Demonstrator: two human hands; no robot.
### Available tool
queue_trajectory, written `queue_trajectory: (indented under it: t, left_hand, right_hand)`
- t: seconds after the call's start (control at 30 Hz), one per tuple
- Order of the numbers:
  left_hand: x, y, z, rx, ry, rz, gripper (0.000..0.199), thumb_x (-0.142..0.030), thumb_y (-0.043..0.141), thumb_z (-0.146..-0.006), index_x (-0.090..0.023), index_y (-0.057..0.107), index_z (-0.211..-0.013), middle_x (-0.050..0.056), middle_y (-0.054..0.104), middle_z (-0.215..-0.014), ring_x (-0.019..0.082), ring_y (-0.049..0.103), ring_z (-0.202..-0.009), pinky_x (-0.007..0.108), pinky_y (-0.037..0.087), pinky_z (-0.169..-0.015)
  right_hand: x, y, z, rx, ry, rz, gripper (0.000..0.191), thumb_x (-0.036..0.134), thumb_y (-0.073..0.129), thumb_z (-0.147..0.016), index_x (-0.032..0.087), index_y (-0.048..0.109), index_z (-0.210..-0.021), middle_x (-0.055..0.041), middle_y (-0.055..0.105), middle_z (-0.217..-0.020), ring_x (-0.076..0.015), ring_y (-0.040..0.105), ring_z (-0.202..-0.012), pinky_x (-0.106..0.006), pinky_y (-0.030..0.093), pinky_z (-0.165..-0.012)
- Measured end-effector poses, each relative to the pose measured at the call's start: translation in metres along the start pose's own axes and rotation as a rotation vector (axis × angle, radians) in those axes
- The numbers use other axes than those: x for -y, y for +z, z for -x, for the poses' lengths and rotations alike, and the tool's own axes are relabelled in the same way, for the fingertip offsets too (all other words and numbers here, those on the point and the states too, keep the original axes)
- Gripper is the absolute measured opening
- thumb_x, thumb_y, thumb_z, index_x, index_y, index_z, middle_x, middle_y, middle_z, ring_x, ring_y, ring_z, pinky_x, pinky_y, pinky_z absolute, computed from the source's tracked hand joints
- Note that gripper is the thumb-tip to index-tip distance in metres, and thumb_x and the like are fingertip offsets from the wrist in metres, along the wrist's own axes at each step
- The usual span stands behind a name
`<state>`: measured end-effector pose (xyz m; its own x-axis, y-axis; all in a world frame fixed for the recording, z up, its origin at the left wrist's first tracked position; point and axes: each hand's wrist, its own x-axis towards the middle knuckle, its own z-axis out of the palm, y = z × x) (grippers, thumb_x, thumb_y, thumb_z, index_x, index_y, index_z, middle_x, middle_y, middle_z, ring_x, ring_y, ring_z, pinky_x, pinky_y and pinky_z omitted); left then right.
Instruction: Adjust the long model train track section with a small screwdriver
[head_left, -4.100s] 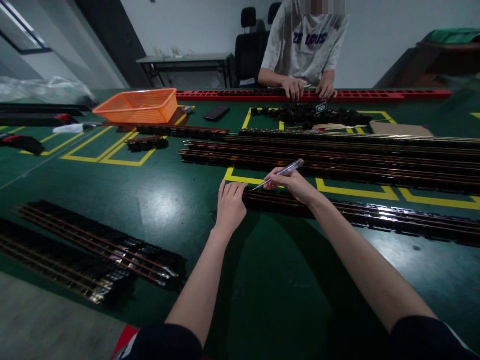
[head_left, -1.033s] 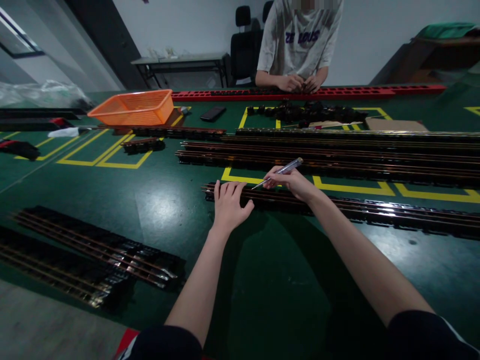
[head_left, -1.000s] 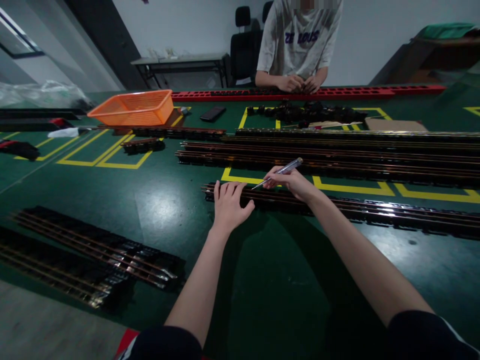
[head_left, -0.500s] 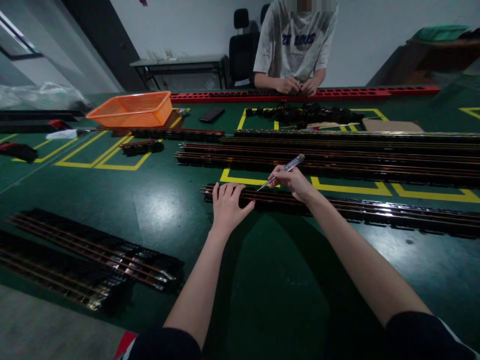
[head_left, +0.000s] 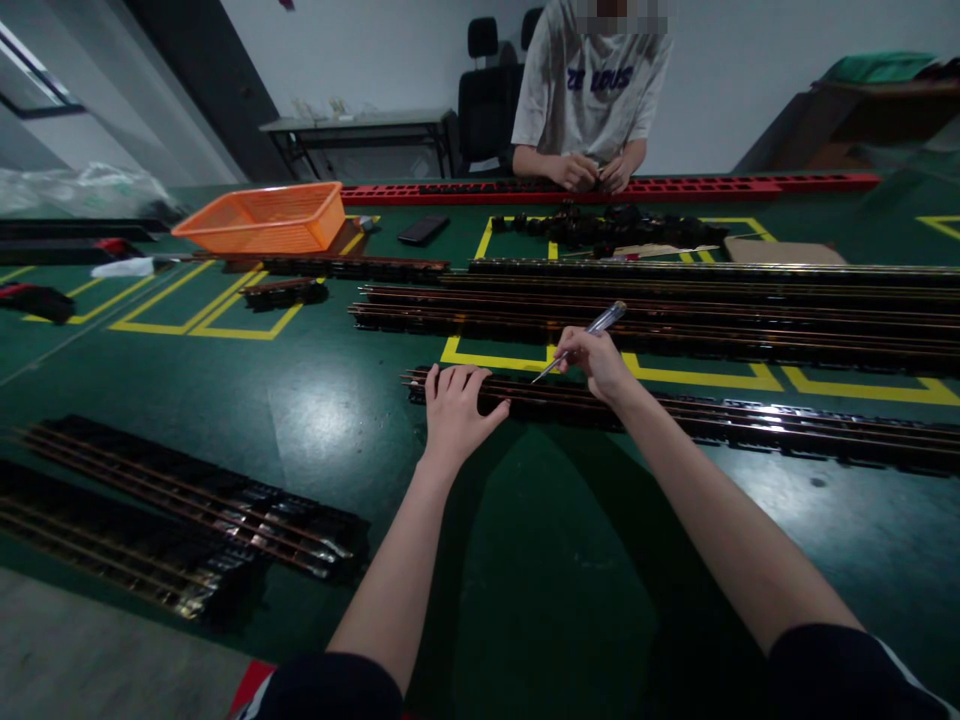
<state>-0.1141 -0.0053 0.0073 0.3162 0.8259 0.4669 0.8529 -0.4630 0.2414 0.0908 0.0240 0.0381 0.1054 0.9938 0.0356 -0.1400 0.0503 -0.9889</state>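
Note:
My left hand (head_left: pixel 456 410) lies across the left end of a long black strip with copper-coloured rods (head_left: pixel 652 410), its fingers spread and the thumb held apart. In my right hand (head_left: pixel 596 362) is a thin screwdriver (head_left: pixel 606 318) with a clear handle, gripped like a pen. The screwdriver slants down to the left, its tip at the strip to the right of my left thumb. Whether the tip touches the strip I cannot tell. Beyond my hands lie more long black strips with rods (head_left: pixel 675 320), side by side.
Shorter strip bundles (head_left: pixel 195 490) lie at the left front. Farther back are an orange basket (head_left: pixel 262 222), a dark phone (head_left: pixel 424 230), a pile of black parts (head_left: pixel 600 226) and a long red rack (head_left: pixel 750 187). Across the green table (head_left: pixel 570 560), a person (head_left: pixel 592 100) works with both hands.
My right hand has moved a little to the right along the strip with the screwdriver. The left hand has stayed in place. The person opposite has shifted slightly.

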Motion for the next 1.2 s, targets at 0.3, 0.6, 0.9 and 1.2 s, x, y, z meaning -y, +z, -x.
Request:
queue_trajectory:
  t: [0.3, 0.6, 0.9, 1.2]
  left_hand:
    - [0.0005, -0.0003, 0.0000, 0.004, 0.001, 0.004, 0.036, -0.046, 0.053, -0.080, -0.022, 0.058, -0.105, 0.005, 0.062, -0.109, 0.023, 0.051, -0.109, 0.046, 0.023, -0.110]
    - [0.0010, -0.0002, -0.0002, 0.008, 0.001, 0.005, 0.036, -0.047, 0.052, -0.080, -0.022, 0.058, -0.105, 0.005, 0.062, -0.109, 0.022, 0.051, -0.110, 0.046, 0.022, -0.110]
    - [-0.0006, -0.0027, -0.0004, 0.027, -0.010, 0.009, 0.036, -0.046, 0.053, -0.080, -0.022, 0.058, -0.106, 0.005, 0.062, -0.111, 0.023, 0.050, -0.111, 0.046, 0.023, -0.110]
    - [-0.0003, -0.0006, 0.0000, 0.008, -0.006, 0.016, 0.035, -0.044, 0.054, -0.079, -0.022, 0.058, -0.106, 0.005, 0.061, -0.110, 0.023, 0.049, -0.111, 0.047, 0.022, -0.112]
  right_hand:
    - [0.0003, 0.0020, 0.0006, -0.035, 0.016, -0.004, 0.014, 0.018, 0.050, -0.053, 0.017, 0.053, -0.040, 0.0007, 0.046, -0.039, -0.0081, 0.044, -0.038, -0.021, 0.035, -0.041]
    - [0.0021, 0.0017, 0.0009, -0.104, -0.004, 0.004, 0.017, 0.016, 0.047, -0.053, 0.017, 0.051, -0.037, 0.0014, 0.043, -0.035, -0.0067, 0.039, -0.034, -0.021, 0.031, -0.038]
    - [0.0034, 0.0013, 0.0021, -0.085, -0.003, -0.003, 0.016, 0.017, 0.049, -0.053, 0.017, 0.052, -0.037, 0.0017, 0.043, -0.036, -0.0071, 0.040, -0.034, -0.021, 0.032, -0.038]
    - [0.0041, 0.0020, 0.0027, -0.064, -0.009, 0.004, 0.017, 0.016, 0.049, -0.055, 0.017, 0.051, -0.038, 0.0022, 0.042, -0.037, -0.0074, 0.041, -0.036, -0.022, 0.033, -0.040]
